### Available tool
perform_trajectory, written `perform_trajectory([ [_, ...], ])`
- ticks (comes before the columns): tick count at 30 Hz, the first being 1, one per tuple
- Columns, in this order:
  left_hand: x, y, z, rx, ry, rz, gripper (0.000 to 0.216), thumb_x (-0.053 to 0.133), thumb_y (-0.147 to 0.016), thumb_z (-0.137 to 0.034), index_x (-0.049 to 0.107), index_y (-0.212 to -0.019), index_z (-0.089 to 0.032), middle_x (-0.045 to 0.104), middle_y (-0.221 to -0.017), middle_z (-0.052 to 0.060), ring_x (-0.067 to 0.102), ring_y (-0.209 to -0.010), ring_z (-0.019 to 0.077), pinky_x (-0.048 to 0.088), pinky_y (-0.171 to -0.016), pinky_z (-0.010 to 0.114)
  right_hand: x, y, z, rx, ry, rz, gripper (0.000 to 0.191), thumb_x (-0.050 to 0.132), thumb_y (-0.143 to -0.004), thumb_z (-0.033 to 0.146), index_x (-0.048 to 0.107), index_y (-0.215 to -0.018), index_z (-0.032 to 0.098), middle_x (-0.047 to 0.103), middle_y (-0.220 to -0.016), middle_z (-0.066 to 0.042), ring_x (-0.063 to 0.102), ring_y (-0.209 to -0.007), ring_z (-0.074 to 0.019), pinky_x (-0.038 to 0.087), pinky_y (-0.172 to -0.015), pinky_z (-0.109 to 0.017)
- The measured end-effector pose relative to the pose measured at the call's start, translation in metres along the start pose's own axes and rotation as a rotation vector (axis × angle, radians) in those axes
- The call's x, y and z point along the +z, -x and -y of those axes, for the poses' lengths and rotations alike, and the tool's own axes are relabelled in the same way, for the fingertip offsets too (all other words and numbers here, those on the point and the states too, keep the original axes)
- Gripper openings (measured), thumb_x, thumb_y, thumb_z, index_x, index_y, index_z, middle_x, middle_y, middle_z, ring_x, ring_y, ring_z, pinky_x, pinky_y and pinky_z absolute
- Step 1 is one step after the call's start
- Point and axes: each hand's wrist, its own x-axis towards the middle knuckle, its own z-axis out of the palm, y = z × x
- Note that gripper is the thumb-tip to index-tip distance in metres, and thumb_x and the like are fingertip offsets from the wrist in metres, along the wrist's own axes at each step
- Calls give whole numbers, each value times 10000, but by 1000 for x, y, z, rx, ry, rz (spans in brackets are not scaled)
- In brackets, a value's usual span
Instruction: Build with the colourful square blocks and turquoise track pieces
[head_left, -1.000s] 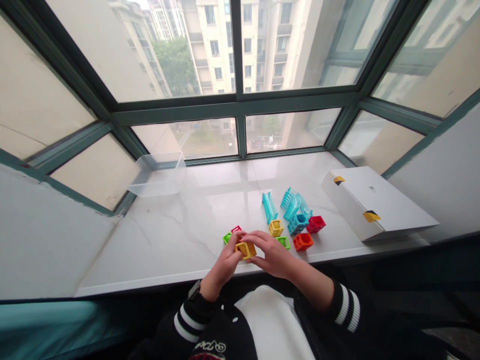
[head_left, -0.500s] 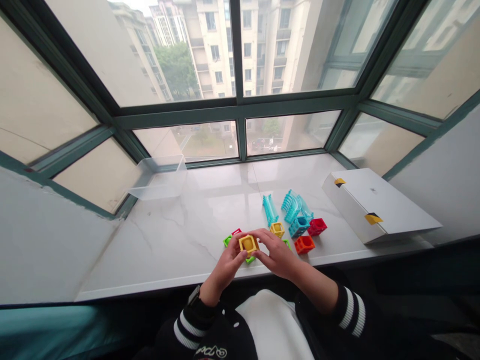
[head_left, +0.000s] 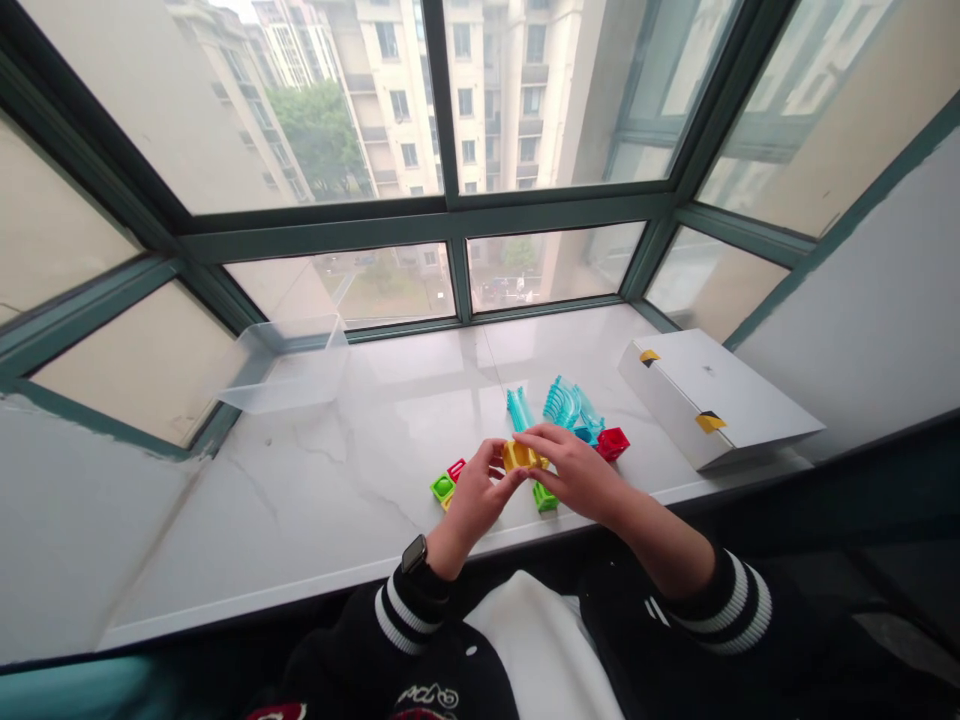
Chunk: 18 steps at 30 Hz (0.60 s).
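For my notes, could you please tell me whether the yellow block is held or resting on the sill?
Held: the yellow block sits gripped between the left hand and right hand.

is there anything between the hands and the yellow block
Nothing visible: the left hand and right hand are both on the yellow block, with no other piece between them. The green block lies below the right hand, not in the way.

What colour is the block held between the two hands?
Yellow: the hollow block between the left hand and right hand shows best in the head view.

An apartment home: bay window [head_left: 450, 215], marble sill [head_left: 300, 500], residential towers [head_left: 405, 90] outside
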Motion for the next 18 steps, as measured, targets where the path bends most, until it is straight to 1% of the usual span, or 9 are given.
perform_trajectory([
  [2,5,-7,-1,18,-13,-12,432,720,-935,-559,602,-1199,-239,710,-1146,63,703,-989,210,578,-852,357,-7,-6,-3,18,43,27,421,677,-959,194,648,-1377,238,686,-1284,-116,681,-1168,-278,578,-1027,-446],
  [4,7,-12,4,45,-21,-5,446,726,-937,-544,597,-1242,-246,708,-1162,67,706,-997,214,587,-863,365,-12,-9,-7,37,68,39,402,701,-940,201,663,-1338,240,696,-1255,-108,693,-1137,-270,584,-998,-423],
  [6,7,-16,14,88,-14,12,484,703,-963,-514,551,-1349,-263,697,-1218,77,708,-1000,207,594,-890,377,-15,-9,-15,73,75,32,384,710,-923,208,667,-1303,243,703,-1241,-100,696,-1127,-265,581,-988,-412],
  [8,7,-19,28,132,-10,32,510,654,-1002,-470,481,-1442,-279,676,-1291,93,708,-1003,197,596,-922,392,-19,-7,-26,132,80,-11,386,694,-908,194,656,-1289,240,704,-1250,-97,693,-1139,-266,576,-992,-416],
  [9,7,-22,36,147,-26,38,499,637,-1014,-446,469,-1454,-281,668,-1317,98,708,-1002,193,595,-932,400,-22,-6,-31,162,88,-40,396,682,-900,183,647,-1290,239,702,-1261,-97,688,-1155,-269,573,-1000,-425],
  [11,9,-28,54,142,-111,33,460,656,-1001,-398,502,-1417,-275,674,-1313,97,705,-1008,203,599,-932,414,-27,-2,-42,197,108,-83,406,665,-887,173,635,-1287,238,692,-1279,-100,675,-1183,-278,565,-1018,-448],
  [13,14,-36,71,142,-236,27,466,734,-942,-355,549,-1360,-262,685,-1291,93,701,-1040,233,599,-938,439,-30,1,-49,205,125,-96,390,666,-886,187,635,-1271,241,675,-1285,-100,668,-1185,-282,563,-1025,-459],
  [16,26,-48,92,167,-396,46,534,837,-848,-331,588,-1310,-236,688,-1294,106,696,-1100,279,580,-1003,497,-29,5,-57,206,149,-106,366,680,-891,210,651,-1253,252,654,-1268,-96,658,-1172,-283,560,-1037,-465],
  [18,33,-54,102,168,-443,59,563,858,-824,-321,594,-1312,-228,690,-1301,112,700,-1111,288,579,-1014,503,-26,7,-61,206,170,-117,375,685,-885,194,663,-1253,262,655,-1237,-91,649,-1167,-287,551,-1051,-477],
])
